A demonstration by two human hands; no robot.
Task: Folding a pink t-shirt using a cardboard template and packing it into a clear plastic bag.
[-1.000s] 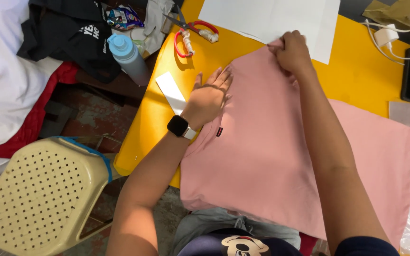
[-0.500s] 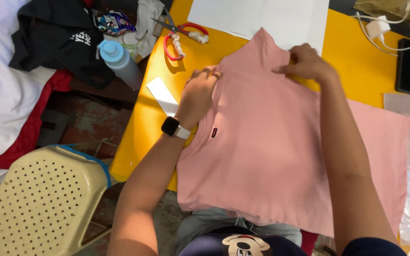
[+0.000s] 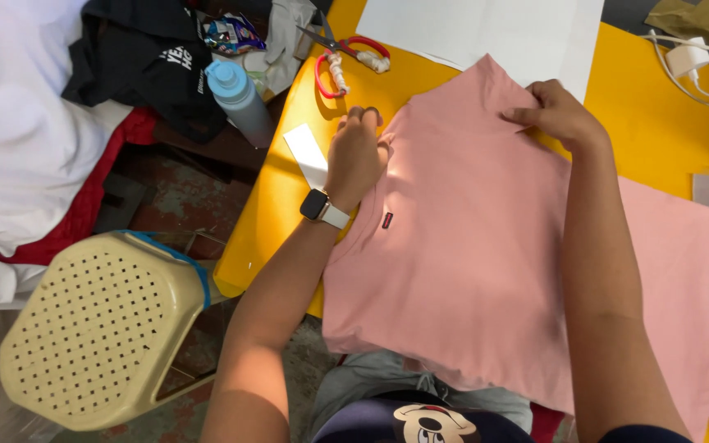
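- Head view, progress: the pink shirt (image 3: pixel 486 271) lies spread over the yellow table (image 3: pixel 272 213) in front of me, its near edge hanging off toward my lap; by my judgement the fold is barely begun, since the body is flat and smoothed but one corner near my right hand is only pinched up, and the wide part past my right forearm is not yet turned in.
- Head view, left hand (image 3: pixel 356 156): it is curled into a loose fist, knuckles pressing the shirt's edge down onto the table; I cannot tell whether cloth is caught inside the fingers; a watch (image 3: pixel 319 206) sits on that wrist; a white paper strip (image 3: pixel 307 153) lies just beside it, red-handled scissors (image 3: pixel 346 56) beyond, a blue bottle (image 3: pixel 240 100) further out.
- Head view, right hand (image 3: pixel 555 115): fingers closed in a pinch on the shirt's far corner, lifting it slightly; white paper sheet (image 3: pixel 486 29) lies just beyond.
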